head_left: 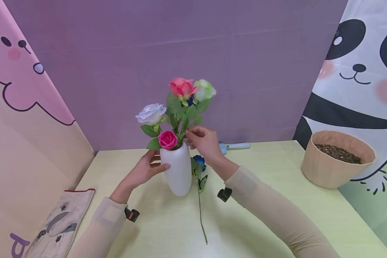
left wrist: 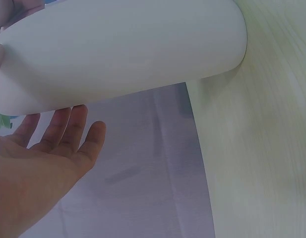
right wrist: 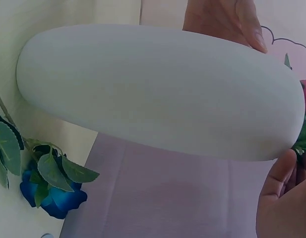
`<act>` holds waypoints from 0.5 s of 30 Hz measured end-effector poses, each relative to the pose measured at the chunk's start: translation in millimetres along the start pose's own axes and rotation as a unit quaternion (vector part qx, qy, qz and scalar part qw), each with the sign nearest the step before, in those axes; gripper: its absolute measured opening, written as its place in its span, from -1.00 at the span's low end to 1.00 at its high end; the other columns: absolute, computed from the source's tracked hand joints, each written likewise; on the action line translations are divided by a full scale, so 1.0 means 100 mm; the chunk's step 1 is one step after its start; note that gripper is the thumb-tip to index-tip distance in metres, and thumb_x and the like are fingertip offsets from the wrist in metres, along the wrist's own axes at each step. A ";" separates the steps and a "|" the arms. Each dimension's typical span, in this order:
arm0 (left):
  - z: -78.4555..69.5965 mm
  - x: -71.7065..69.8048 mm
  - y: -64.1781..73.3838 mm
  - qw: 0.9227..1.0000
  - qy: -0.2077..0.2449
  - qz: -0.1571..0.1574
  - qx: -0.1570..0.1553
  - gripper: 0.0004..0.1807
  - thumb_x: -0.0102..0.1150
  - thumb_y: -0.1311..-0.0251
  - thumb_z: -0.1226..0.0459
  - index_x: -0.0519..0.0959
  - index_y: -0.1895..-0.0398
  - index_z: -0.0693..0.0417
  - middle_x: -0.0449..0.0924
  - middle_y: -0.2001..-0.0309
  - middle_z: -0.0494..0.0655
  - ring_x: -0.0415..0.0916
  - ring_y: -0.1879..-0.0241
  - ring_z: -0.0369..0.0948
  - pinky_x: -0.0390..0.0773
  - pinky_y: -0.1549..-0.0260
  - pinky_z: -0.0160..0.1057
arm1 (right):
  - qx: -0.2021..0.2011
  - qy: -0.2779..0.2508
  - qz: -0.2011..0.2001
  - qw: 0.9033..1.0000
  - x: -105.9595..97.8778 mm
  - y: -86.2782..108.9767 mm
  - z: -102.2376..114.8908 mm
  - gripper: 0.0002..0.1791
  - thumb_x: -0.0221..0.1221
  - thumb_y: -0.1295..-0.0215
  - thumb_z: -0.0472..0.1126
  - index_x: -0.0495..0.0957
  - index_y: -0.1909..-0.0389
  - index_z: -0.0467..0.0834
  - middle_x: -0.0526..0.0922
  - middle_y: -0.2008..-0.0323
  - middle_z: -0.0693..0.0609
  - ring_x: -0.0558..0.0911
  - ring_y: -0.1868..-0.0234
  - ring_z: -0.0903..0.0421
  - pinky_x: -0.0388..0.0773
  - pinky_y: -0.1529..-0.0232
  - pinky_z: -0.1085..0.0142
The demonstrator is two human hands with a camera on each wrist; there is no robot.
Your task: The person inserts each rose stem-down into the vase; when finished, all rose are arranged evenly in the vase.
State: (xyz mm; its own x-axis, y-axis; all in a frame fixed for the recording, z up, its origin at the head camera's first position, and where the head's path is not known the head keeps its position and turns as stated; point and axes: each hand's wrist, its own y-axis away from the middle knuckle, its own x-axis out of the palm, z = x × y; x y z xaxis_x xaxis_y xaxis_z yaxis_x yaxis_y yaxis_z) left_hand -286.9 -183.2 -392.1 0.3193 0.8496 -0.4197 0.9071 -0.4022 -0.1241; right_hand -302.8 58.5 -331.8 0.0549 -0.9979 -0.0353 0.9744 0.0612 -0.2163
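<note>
A white vase (head_left: 177, 175) stands on the table, holding several artificial roses. Among them are a bright pink rose (head_left: 168, 140) low at the mouth, a pale lilac rose (head_left: 151, 114) at the left, a coral rose (head_left: 182, 87) and a white-green rose (head_left: 204, 90) higher up. My left hand (head_left: 145, 170) holds the vase's upper left side, thumb in front and fingers behind. At the right of the mouth, my right hand (head_left: 204, 143) pinches a rose stem among the leaves; which bloom it bears is unclear. A blue rose (right wrist: 53, 198) lies on the table right of the vase.
A light blue tool with a pale handle (head_left: 238, 146) lies at the table's back edge. A tan pot (head_left: 322, 168) of soil stands at the right. A folded grey-and-white cloth item (head_left: 61, 222) lies at the left edge. A purple backdrop (head_left: 261, 71) rises behind.
</note>
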 end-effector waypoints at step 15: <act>0.01 -0.01 -0.01 1.000 -0.007 0.001 0.006 -0.14 0.34 -0.24 0.07 0.09 -0.51 -0.04 0.26 -0.41 0.07 0.33 -0.38 0.15 0.47 -0.31 0.14 | 0.004 0.037 0.044 0.998 -0.09 0.04 -0.04 -0.68 0.25 -0.37 -0.07 0.66 0.02 -0.21 0.66 0.30 0.03 0.59 0.35 0.10 0.62 0.45 0.35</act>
State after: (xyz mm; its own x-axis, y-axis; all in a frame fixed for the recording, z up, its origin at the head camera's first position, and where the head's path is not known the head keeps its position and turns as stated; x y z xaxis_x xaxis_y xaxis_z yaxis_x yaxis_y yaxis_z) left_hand -288.8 -183.8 -392.9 0.3164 0.8443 -0.4325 0.9034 -0.4072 -0.1342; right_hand -300.6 67.7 -336.0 0.1244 -0.9843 -0.1255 0.9682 0.1481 -0.2016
